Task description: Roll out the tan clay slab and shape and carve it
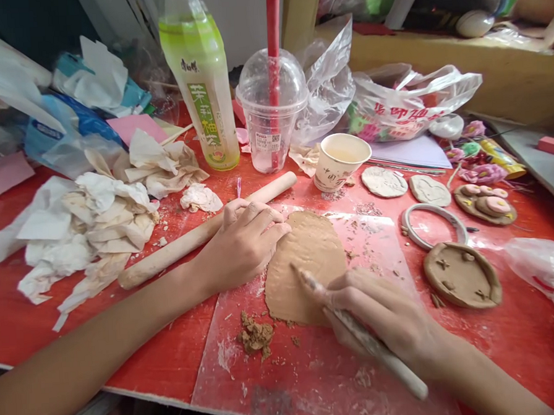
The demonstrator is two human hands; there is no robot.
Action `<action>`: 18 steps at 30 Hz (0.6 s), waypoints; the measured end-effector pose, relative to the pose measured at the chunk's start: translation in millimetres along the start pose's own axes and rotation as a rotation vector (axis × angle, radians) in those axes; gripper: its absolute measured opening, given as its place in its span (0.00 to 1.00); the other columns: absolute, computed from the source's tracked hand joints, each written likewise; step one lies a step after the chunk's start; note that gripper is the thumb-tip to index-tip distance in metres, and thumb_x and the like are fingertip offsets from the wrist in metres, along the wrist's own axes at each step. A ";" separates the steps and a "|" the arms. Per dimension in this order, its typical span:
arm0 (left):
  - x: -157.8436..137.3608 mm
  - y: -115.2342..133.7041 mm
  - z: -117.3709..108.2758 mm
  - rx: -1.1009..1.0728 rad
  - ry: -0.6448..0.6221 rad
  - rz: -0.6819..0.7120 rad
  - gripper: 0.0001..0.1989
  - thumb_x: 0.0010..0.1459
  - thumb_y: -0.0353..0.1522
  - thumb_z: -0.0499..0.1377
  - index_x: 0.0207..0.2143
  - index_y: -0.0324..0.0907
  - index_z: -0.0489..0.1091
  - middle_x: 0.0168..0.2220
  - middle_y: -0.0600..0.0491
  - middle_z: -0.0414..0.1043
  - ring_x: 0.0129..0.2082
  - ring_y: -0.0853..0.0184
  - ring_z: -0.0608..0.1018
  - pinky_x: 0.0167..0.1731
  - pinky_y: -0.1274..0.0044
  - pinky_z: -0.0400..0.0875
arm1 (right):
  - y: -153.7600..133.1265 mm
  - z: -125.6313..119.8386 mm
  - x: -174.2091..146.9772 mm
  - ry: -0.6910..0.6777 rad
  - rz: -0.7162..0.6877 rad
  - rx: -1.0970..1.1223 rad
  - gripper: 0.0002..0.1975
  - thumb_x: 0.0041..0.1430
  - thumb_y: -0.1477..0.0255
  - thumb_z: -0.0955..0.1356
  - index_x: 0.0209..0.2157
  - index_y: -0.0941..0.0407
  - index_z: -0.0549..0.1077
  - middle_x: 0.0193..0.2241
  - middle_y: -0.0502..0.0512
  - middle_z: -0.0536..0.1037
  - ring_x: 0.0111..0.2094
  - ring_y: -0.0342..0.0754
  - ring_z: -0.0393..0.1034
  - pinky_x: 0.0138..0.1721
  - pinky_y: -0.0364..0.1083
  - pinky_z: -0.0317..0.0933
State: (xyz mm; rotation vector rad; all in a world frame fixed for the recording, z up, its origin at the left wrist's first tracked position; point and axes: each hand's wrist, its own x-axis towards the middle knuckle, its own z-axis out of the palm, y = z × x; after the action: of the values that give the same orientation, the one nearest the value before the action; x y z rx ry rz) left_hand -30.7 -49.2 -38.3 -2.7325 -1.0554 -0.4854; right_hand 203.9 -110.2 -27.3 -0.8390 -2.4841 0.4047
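My right hand is closed around a clay-smeared paintbrush. Its pointed tip touches or hovers just over a flat, roughly oval slab of brown clay. My left hand lies at the slab's upper left edge with the fingers curled; their undersides are hidden. Behind that hand a wooden rolling pin runs diagonally, partly covered by it. Beneath the slab is a clear plastic sheet, with a crumbly lump of clay near the slab's lower left.
Crumpled tissues pile up at left. A drink bottle, a domed plastic cup and a paper cup stand behind. A rimmed clay disc, a tape roll and a decorated clay piece lie at right.
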 end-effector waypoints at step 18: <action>1.3 1.1 -0.6 0.007 0.021 0.001 0.10 0.61 0.30 0.49 0.43 0.41 0.67 0.41 0.49 0.70 0.45 0.61 0.67 0.46 0.66 0.54 | 11.3 -3.7 5.0 0.224 0.294 -0.113 0.05 0.58 0.78 0.62 0.37 0.56 0.64 0.30 0.53 0.69 0.29 0.42 0.64 0.28 0.42 0.58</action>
State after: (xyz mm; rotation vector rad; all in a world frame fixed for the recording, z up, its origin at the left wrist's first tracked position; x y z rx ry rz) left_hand -29.1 -49.3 -37.4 -2.7152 -1.0488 -0.5085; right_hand 207.9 -97.9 -27.2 -1.2324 -2.1984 0.2528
